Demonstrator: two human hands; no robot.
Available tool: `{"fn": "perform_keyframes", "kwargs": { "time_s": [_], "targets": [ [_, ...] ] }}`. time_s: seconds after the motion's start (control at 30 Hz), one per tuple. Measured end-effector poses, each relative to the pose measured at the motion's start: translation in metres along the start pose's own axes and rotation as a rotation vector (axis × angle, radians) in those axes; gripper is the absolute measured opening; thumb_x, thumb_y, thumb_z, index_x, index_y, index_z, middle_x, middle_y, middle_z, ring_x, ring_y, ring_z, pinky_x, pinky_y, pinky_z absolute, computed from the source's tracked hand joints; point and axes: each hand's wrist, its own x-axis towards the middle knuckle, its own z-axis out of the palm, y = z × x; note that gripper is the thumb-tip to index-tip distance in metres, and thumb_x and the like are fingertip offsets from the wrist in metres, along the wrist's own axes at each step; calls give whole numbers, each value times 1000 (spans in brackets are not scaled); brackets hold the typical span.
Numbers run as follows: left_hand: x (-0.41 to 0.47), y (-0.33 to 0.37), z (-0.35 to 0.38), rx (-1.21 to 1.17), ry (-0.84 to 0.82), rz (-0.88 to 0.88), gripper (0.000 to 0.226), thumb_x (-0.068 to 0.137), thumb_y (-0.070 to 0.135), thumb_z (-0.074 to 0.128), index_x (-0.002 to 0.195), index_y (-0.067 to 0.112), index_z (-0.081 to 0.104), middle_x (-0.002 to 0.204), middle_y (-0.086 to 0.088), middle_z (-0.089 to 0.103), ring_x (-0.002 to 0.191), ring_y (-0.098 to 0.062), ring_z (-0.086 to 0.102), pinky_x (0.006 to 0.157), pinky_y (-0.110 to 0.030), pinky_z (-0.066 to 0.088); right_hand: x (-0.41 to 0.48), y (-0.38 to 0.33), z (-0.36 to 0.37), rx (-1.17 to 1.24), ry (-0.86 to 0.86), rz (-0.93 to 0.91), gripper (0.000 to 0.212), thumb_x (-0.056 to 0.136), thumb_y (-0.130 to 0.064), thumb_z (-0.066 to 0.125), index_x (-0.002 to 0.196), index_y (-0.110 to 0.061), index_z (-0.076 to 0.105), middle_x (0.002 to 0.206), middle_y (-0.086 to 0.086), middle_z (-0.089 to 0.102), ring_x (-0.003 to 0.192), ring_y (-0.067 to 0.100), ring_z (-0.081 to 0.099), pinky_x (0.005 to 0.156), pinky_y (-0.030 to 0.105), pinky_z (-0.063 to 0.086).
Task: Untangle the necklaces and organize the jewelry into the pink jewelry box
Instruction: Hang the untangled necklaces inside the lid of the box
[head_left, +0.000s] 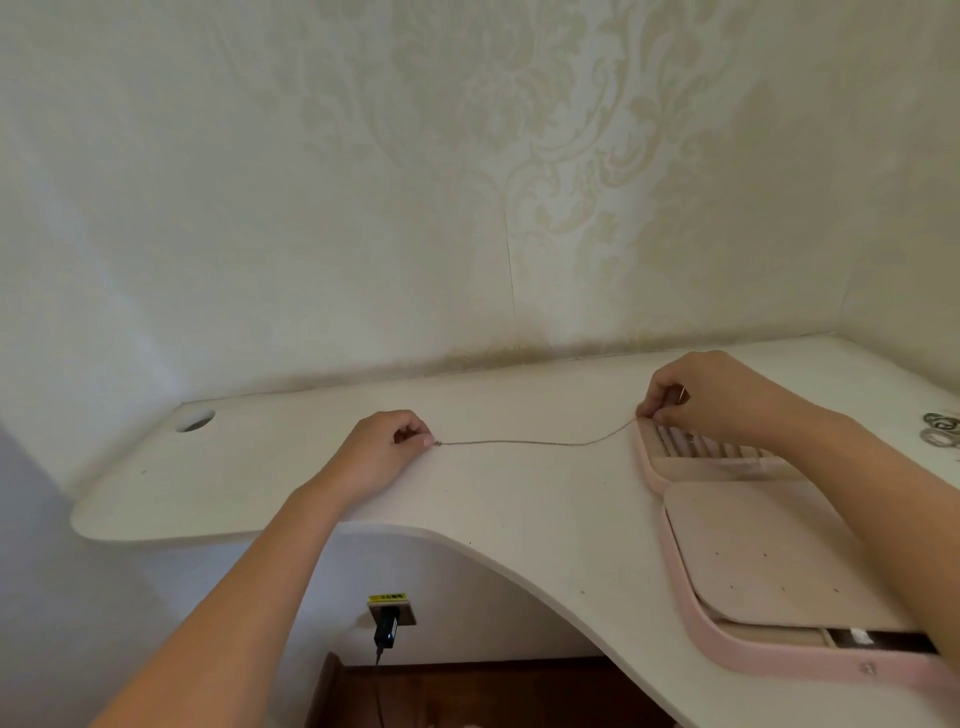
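Note:
A thin silver necklace chain (535, 443) stretches across the white desk (311, 483) between my two hands. My left hand (387, 441) pinches its left end near the clasp, fingers closed. My right hand (691, 395) pinches the other end just above the far left corner of the pink jewelry box (691, 618). The box lies open on the right of the desk, with ribbed ring slots at the back and a flat beige panel in front. My right forearm crosses over it and hides part of it.
Several silver rings or bangles (943, 428) lie at the right edge of the desk. A round cable hole (195, 420) sits at the desk's far left. Patterned wall stands behind. A wall socket with a black plug (389, 621) shows under the curved front edge.

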Motion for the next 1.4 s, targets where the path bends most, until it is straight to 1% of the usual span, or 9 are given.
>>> {"fn": "perform_keyframes", "kwargs": {
  "time_s": [0.27, 0.4, 0.73, 0.83, 0.93, 1.1, 1.2, 1.3, 1.4],
  "targets": [
    [-6, 3, -13, -558, -6, -185, 19, 97, 17, 54, 85, 9, 66, 78, 7, 67, 71, 0, 59, 69, -17, 39, -1, 5, -10, 14, -11, 70, 13, 85, -5, 66, 85, -18, 71, 70, -8, 62, 63, 1, 53, 50, 7, 38],
    [-7, 5, -14, -813, -8, -231, 19, 99, 15, 49, 85, 11, 61, 79, 4, 70, 81, -12, 61, 69, -23, 38, -1, 5, -13, -42, -53, 99, 17, 88, -5, 62, 94, -15, 74, 72, -14, 58, 65, -1, 52, 54, 9, 35],
    [-8, 33, -4, -1532, -5, -343, 37, 101, 27, 37, 66, 18, 37, 48, 5, 31, 41, -12, 31, 66, -26, 38, -4, 5, -23, 6, -53, 155, 29, 87, -1, 57, 71, -23, 66, 69, -6, 61, 63, 9, 53, 52, 19, 37],
    [-7, 41, -6, -1548, 12, -331, 43, 99, 29, 43, 57, 18, 44, 44, 7, 27, 40, -9, 29, 50, -19, 39, -6, 8, -26, -6, -90, 176, 27, 86, -1, 58, 72, -22, 68, 71, -6, 63, 64, 7, 54, 51, 18, 37],
    [-6, 54, -14, -1504, -15, -288, 32, 94, 28, 47, 66, 16, 57, 45, 9, 26, 38, -3, 27, 30, -11, 19, -12, 7, -31, -76, -236, 162, 26, 83, -3, 61, 70, -24, 70, 73, -6, 68, 61, 6, 58, 53, 16, 41],
    [-11, 100, -32, -1135, -124, -163, 25, 98, 23, 45, 86, 13, 65, 49, 11, 20, 39, -2, 22, 33, -13, 13, -19, -5, -39, -119, -351, 53, 6, 83, -24, 69, 86, -29, 72, 87, -14, 70, 81, 4, 63, 75, 19, 47],
    [-17, 140, -38, -865, -252, -38, 25, 100, 21, 43, 94, 12, 66, 52, 9, 23, 45, -5, 20, 39, -15, 12, -21, -24, -32, 334, -222, -38, 32, 80, -44, 71, 109, -30, 67, 106, -20, 66, 99, 0, 62, 88, 19, 45],
    [-22, 173, -38, -655, -342, 105, 23, 100, 16, 45, 100, 10, 67, 54, 8, 34, 47, -7, 25, 42, -16, 17, -26, -46, -26, 894, -253, -89, 32, 82, -33, 69, 111, -18, 70, 111, -6, 71, 103, 5, 65, 85, 17, 51],
    [-25, 192, -35, -557, -349, 161, 21, 99, 12, 47, 96, 8, 67, 54, 6, 42, 46, -7, 30, 43, -16, 22, -27, -55, -22, 1084, -239, -106, 29, 79, -23, 72, 102, -5, 73, 100, 6, 73, 98, 11, 68, 84, 18, 52]
  ]
}}
